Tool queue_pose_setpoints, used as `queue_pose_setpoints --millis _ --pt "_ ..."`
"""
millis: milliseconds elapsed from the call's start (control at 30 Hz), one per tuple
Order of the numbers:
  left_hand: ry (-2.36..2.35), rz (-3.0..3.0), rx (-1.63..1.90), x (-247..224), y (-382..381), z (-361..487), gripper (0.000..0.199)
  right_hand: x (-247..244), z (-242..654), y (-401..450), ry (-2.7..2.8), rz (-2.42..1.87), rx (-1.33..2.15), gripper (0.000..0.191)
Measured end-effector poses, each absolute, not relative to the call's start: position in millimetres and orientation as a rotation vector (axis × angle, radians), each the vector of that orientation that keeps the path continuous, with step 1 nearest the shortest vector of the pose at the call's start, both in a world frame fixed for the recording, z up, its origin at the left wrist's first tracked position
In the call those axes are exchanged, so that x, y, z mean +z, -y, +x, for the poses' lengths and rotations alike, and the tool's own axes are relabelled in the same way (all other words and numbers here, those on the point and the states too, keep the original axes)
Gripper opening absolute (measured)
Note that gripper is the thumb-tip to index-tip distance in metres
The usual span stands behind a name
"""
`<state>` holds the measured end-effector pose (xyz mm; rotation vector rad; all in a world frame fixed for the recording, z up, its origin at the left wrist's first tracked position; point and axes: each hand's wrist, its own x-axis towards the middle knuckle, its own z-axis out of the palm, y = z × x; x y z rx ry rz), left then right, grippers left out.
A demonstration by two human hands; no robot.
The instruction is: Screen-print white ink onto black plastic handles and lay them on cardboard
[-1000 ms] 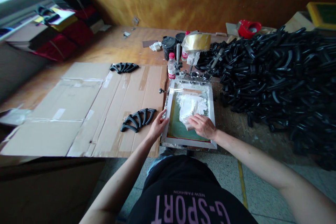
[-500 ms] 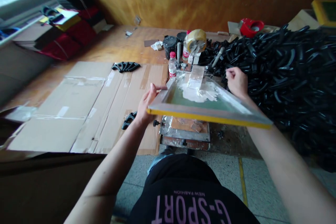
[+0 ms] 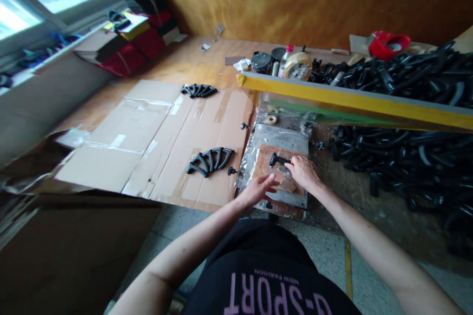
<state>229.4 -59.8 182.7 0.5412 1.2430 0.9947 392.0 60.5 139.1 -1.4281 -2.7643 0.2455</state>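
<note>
My right hand grips one end of a black plastic handle over the printing base plate. My left hand, fingers apart, hovers just left of the handle and holds nothing. Below both hands lies a brown pad with clear blocks on it. Above the plate, the screen printing frame is tilted up, its yellow front edge raised. A row of similar black handles lies on the cardboard to the left, with a second row farther back.
Flattened cardboard covers the left of the table. A large heap of black handles fills the right side. At the back are dark tubs, a bottle, a tape roll and a red tape dispenser.
The screen frame has swung up, and my left hand has let go of it. My right hand has come from beside the heap to the base plate with a black handle.
</note>
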Motion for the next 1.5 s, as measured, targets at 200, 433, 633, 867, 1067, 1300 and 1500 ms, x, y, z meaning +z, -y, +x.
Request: queue_pose_setpoints --millis 200,433,633,867,1067,1300,1500 --pt "-1.418 0.157 1.331 151 88 213 0.060 169 305 4 2.828 -0.819 0.355 0.022" --pt "-2.127 0.164 0.965 92 149 63 0.063 140 187 -1 2.972 -0.704 0.637 0.024" --pt "-2.221 0.291 0.491 67 145 12 0.067 114 126 2 3.189 -1.062 0.642 0.037" --pt "-2.277 0.549 0.206 71 84 -69 0.057 102 99 12 3.067 -1.081 0.872 0.044" --pt "-2.389 0.737 0.050 85 77 -94 0.062 91 92 19 2.906 -1.130 1.032 0.049" --pt "-2.636 1.309 0.459 80 108 -17 0.049 88 103 4 2.564 -1.306 1.285 0.036" --pt "-2.582 1.269 0.487 58 71 3 0.056 77 98 3 2.348 -1.413 1.329 0.035"
